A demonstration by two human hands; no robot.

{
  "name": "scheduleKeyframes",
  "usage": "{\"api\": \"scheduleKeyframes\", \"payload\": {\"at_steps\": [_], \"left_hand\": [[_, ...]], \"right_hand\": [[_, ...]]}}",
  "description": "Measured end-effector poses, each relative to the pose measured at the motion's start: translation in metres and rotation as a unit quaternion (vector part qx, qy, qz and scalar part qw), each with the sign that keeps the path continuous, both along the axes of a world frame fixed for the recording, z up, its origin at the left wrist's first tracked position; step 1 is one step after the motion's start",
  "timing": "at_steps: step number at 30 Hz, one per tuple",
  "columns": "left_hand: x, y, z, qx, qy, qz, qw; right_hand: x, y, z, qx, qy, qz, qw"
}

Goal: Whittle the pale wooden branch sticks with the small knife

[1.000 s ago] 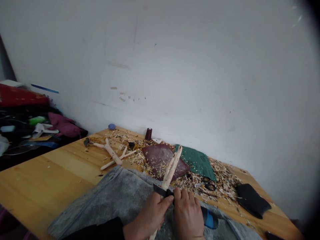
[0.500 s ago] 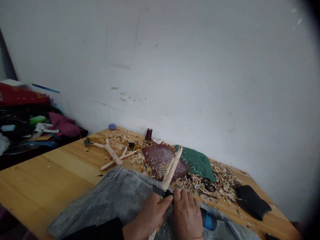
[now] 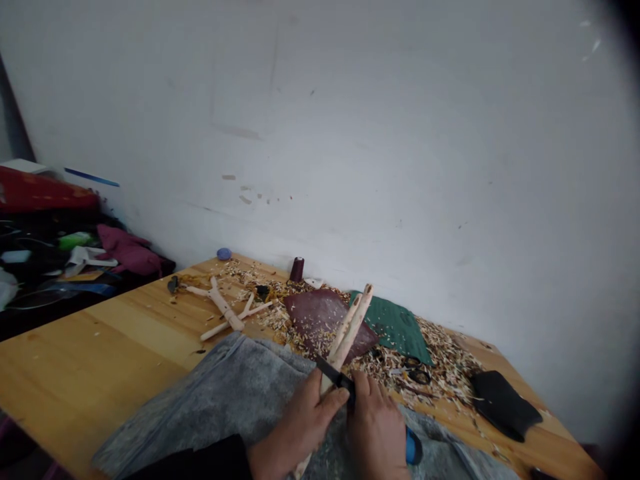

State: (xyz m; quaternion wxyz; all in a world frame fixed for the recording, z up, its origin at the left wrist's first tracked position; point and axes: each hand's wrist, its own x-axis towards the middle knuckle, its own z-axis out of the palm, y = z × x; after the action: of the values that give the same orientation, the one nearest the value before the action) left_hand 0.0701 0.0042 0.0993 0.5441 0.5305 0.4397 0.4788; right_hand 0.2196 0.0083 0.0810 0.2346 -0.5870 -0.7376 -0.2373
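A peeled forked stick (image 3: 345,339) slants up over the front edge of the table, its lower end running beneath my left hand (image 3: 307,417). That hand is wrapped round the stick, its thumb resting at the back of the knife (image 3: 329,369). The dark blade lies across the pale wood just above my fingers. My right hand (image 3: 377,423) is closed on the knife's handle, whose blue end (image 3: 413,445) sticks out past the palm. Grey cloth (image 3: 240,387) lies beneath both hands.
Wood shavings (image 3: 450,353) cover the back of the wooden table (image 3: 100,353). Peeled forked branches (image 3: 225,307), a maroon sheet (image 3: 315,317), green cloth (image 3: 400,327), scissors (image 3: 417,375), a thread spool (image 3: 297,269) and a black piece (image 3: 503,403) lie about. A wall stands behind.
The stick has shifted slightly up and right, showing both prongs more clearly. The knife blade has tilted and moved a little up and right along with my right hand.
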Motion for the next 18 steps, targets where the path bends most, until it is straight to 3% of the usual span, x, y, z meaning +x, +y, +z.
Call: {"api": "scheduleKeyframes", "payload": {"at_steps": [7, 13, 18], "left_hand": [[-0.005, -0.003, 0.008, 0.012, 0.014, -0.057, 0.998], [-0.006, -0.002, 0.011, -0.031, -0.052, -0.053, 0.997], [-0.006, 0.002, 0.006, -0.021, -0.078, -0.055, 0.995]], "right_hand": [[0.016, 0.010, 0.010, -0.009, 0.191, 0.011, 0.981], [0.018, 0.009, 0.012, -0.030, 0.246, 0.032, 0.968], [0.015, 0.009, 0.011, -0.035, 0.251, 0.056, 0.966]]}}
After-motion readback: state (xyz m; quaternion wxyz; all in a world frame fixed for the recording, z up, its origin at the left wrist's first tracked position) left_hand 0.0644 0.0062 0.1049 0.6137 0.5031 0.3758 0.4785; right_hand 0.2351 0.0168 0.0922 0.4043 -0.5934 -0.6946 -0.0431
